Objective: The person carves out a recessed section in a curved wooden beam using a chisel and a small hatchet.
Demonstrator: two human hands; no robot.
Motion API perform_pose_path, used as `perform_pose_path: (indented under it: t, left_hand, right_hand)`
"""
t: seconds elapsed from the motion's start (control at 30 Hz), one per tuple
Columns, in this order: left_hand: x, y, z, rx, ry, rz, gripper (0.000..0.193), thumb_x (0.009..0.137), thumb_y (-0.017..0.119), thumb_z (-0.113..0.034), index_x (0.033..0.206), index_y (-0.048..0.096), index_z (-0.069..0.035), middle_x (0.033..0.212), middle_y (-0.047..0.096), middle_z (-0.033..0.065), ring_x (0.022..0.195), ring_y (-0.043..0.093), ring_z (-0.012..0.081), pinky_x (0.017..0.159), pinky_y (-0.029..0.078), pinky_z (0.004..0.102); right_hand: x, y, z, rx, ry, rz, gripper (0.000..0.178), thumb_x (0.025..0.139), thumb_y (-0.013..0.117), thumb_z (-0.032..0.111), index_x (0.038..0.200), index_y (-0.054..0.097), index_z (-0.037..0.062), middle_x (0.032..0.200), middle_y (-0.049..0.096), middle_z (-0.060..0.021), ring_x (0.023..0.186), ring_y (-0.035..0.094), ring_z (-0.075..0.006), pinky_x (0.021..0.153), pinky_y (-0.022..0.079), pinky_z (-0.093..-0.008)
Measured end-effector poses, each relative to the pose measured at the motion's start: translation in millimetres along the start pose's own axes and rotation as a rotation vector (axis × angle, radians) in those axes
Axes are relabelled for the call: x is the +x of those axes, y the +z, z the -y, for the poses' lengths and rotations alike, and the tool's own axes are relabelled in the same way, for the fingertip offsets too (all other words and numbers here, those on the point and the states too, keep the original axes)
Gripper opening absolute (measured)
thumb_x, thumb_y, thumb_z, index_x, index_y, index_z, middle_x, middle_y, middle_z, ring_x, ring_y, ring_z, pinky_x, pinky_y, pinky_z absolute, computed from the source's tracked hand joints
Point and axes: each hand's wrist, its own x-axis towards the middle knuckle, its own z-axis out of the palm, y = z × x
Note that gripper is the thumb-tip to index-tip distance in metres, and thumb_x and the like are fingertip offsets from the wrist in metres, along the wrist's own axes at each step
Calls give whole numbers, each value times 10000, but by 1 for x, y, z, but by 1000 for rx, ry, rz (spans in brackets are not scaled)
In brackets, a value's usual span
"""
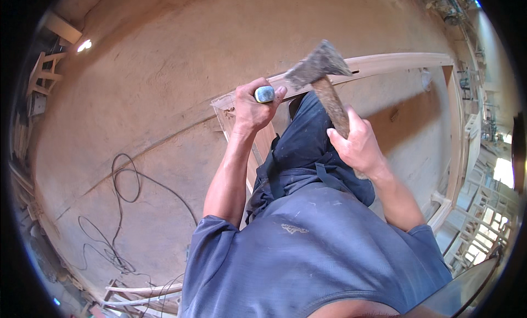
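Observation:
My left hand [250,110] is closed around an upright chisel [264,94], seen from above by the blue-grey butt of its handle; the blade is hidden below my fist. That fist is over the left part of a pale wooden beam [395,61], close to the corner joint of a wooden frame. In my right hand [361,145] is a hatchet [332,104], gripped by its worn wooden handle. Its dark steel head is raised to the right of the chisel handle, apart from it. A small dark slot shows in the beam beyond the hatchet head.
My bent leg [307,131] in dark trousers is between the frame's sides. A black cable [122,202] lies in loops on the dusty floor at left. Wooden furniture parts [46,73] stand at the far left, and more wooden frames [483,219] at the right.

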Motion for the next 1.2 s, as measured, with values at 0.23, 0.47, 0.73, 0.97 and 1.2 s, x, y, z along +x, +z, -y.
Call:
perform_pose_path:
  t: [0.23, 0.47, 0.73, 0.97, 1.2]
  left_hand:
    - [18, 13, 2, -23, -50, -328, 209, 804, 784, -112, 698, 618, -42, 611, 572, -6, 599, 527, 102, 553, 428, 294]
    - [56, -54, -54, -570, 232, -387, 243, 824, 582, -57, 633, 439, -105, 584, 422, 17, 547, 435, 153, 550, 383, 321]
    - [36, -37, -17, -521, 183, -303, 166, 825, 564, 46, 722, 479, -52, 584, 472, 74, 488, 452, 175, 510, 424, 353]
    - [20, -26, 2, -525, 85, -327, 200, 844, 653, 69, 741, 519, -38, 599, 540, 76, 517, 495, 158, 504, 432, 313]
    - [10, -1, 6, -148, 143, -259, 197, 853, 630, 93, 765, 508, -34, 629, 547, 64, 557, 500, 143, 537, 434, 297]
  right_hand:
    - [-57, 24, -71, 371, 710, 113, 295, 878, 690, 115, 1097, 566, -39, 665, 605, -98, 493, 612, -170, 489, 502, -348]
    - [-54, 26, -98, 512, 840, 152, 253, 874, 677, 56, 1094, 585, -30, 666, 589, -58, 476, 564, -128, 464, 469, -313]
    - [-13, 25, -101, 470, 797, 257, 292, 869, 702, 78, 1114, 591, -37, 696, 629, -124, 527, 618, -185, 530, 504, -347]
    - [-8, 30, -103, 398, 703, 282, 309, 852, 719, 98, 1104, 594, -30, 759, 625, -220, 689, 653, -313, 699, 524, -403]
    - [4, 25, -95, 430, 625, 215, 301, 851, 725, 82, 1100, 592, -24, 714, 598, -179, 625, 612, -271, 636, 504, -380]
